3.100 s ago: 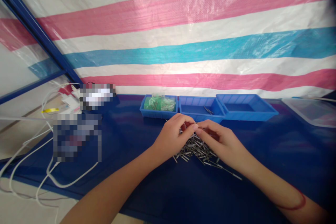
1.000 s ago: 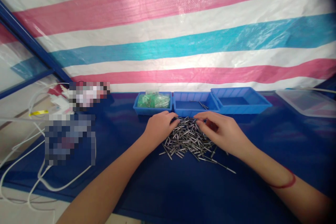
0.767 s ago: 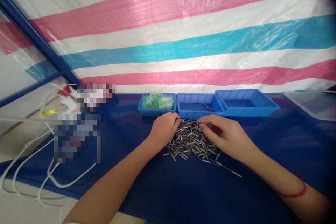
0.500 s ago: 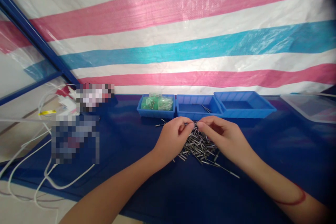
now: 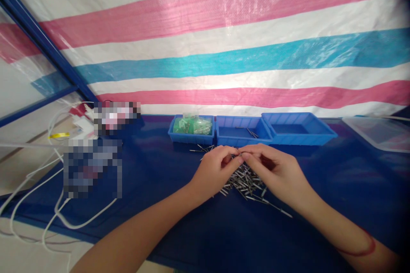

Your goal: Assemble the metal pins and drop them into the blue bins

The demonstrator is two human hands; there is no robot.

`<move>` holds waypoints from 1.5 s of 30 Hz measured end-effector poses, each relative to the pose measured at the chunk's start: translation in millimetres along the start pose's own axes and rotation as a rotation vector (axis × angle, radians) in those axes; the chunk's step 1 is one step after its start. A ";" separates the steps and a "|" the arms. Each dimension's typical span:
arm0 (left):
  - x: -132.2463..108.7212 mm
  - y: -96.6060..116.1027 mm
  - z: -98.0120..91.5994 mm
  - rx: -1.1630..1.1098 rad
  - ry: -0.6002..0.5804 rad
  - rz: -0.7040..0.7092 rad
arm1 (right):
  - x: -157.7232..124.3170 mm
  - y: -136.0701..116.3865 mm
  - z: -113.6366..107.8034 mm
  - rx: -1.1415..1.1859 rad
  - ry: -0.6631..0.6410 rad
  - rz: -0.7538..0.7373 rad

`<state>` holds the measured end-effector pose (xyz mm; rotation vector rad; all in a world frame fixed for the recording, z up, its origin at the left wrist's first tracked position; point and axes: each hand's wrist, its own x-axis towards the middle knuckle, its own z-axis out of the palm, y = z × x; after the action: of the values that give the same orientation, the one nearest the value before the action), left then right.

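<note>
The left hand [image 5: 214,173] and right hand [image 5: 276,171] meet fingertip to fingertip, both curled and pinched closed; whether a pin sits between the tips is too small to tell. Under them lies a heap of thin, shiny metal pins [image 5: 245,182] on the smooth dark-blue table cover [image 5: 198,230]. Just behind stand three ribbed blue plastic bins [image 5: 240,140], the leftmost holding a crinkled green bag [image 5: 192,125].
</note>
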<state>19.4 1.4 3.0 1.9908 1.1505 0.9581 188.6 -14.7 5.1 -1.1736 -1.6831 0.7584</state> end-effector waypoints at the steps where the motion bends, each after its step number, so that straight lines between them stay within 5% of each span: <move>1: 0.5 -0.2 -1.2 0.003 0.011 0.005 | 0.3 0.2 -1.0 -0.014 -0.002 -0.014; 11: 2.4 9.8 -14.5 -0.018 0.033 -0.019 | 3.6 3.2 0.6 -0.084 -0.054 -0.007; 18: 3.8 5.7 -22.3 -0.026 0.005 -0.025 | 35.1 11.5 -4.3 0.210 0.238 0.276; 23: 7.6 -2.5 -32.2 0.160 -0.019 0.029 | 61.2 9.2 -12.1 0.452 0.312 0.394; 28: 15.5 -18.1 -47.3 0.396 0.004 0.079 | 48.1 3.6 -11.8 0.463 0.277 0.397; 33: 18.5 -29.4 -55.6 0.504 -0.157 0.085 | 25.9 14.0 -7.3 0.389 0.214 0.419; 45: 29.8 -23.2 -28.7 0.515 -0.267 0.165 | 18.0 20.6 -4.0 0.285 0.110 0.378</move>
<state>-4.0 42.4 7.7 2.5633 1.1749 0.4716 197.7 9.4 -5.0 -1.3158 -1.2275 1.1051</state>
